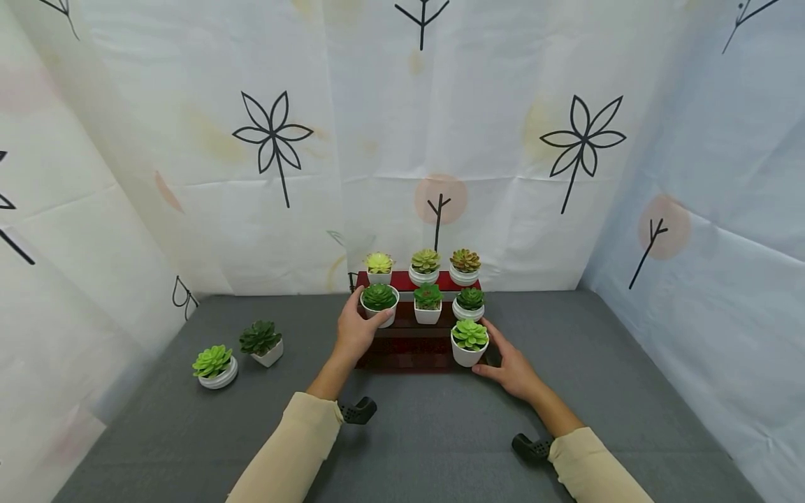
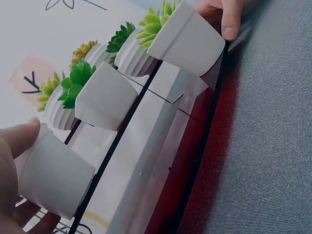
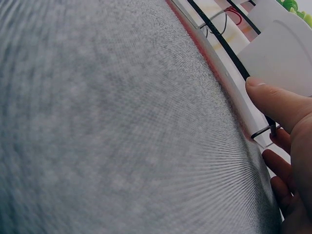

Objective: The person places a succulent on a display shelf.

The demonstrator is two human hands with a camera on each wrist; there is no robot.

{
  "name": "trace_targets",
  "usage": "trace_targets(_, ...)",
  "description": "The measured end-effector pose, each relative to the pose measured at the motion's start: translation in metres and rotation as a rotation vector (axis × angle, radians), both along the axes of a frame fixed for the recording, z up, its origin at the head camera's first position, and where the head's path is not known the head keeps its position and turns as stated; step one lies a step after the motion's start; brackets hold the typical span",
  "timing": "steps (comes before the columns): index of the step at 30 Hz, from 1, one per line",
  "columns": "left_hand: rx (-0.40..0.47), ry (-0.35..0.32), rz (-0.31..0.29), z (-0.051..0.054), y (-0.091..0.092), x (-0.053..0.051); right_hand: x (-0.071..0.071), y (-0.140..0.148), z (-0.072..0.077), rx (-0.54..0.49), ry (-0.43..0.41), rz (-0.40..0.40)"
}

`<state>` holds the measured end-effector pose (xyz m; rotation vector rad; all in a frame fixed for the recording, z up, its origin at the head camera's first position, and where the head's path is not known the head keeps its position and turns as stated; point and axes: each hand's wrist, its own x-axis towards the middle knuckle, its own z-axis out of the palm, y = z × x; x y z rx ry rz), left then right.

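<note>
1. We are watching the left hand [image 1: 358,334] gripping the pot [image 1: 379,297] at the left end of the stand [image 1: 409,354], on its middle tier; the thumb is lying across the near side, the fingers are curling round behind, and the gap is closing only as far as the pot allows.
2. From the left wrist we are seeing the pot's base meeting the tier's dark front bar; whether the tier is taking all the weight, we are not managing to tell.
3. Over at the other end, the right hand [image 1: 517,369] is curving about the stand's lower right corner, beside the lower pot [image 1: 468,355]; thumb and fingers are standing apart, and we are not able to tell whether they are gripping or merely touching.
4. For tidy work, we are favouring a level pot, seated well back from the edge and in line with the square pot [image 1: 428,313]; we are wanting fingers opening slowly, clear of the rim; a careless nudge could be shifting the whole stand.
5. Below, the grey table [image 1: 440,450] is showing a fine weave; a bright pot [image 1: 216,370] and a dark pot [image 1: 264,344] are sitting on it, well to the left.
6. Around us, white cloth [image 1: 484,119] is hanging on three sides, creasing here and there; black line plants are decorating it, and the right side is looking bluer.
</note>
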<state>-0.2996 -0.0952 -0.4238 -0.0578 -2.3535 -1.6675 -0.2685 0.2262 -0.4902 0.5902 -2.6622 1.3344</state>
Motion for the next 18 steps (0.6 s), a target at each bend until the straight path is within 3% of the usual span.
trace_targets(11, 0.019, 0.065, 0.009, -0.0044, -0.0007, 0.0018, -0.0002, 0.0011, -0.0002, 0.011, 0.002, -0.007)
trace_targets(18, 0.034, 0.087, 0.002, -0.0081, -0.0063, 0.0089, -0.0011, 0.0007, -0.0013, 0.003, 0.009, 0.008)
